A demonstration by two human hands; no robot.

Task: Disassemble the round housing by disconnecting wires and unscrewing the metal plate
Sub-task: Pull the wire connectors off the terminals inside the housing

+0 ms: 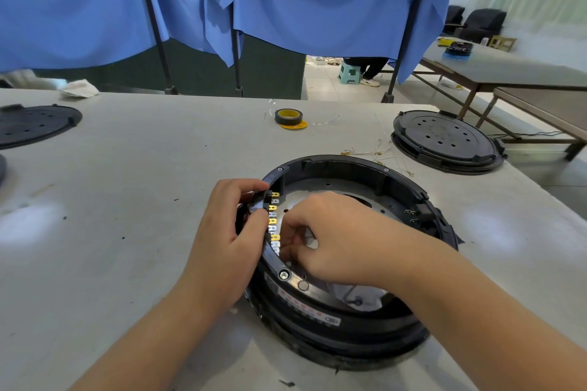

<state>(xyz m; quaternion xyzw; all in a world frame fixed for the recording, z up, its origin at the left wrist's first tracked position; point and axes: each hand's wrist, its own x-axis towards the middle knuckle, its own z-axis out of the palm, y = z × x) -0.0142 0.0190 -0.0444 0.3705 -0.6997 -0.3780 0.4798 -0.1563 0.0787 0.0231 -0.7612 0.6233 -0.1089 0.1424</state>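
Pinching the housing rim, left hand steadies while right hand seemingly nips a terminal just inside (pull straight out).

Two hands — one open housing, one tape roll.

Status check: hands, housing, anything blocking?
Left hand pinching black round housing rim at yellow terminals. Right hand inside over metal plate, fingertips hidden. Nothing blocking.
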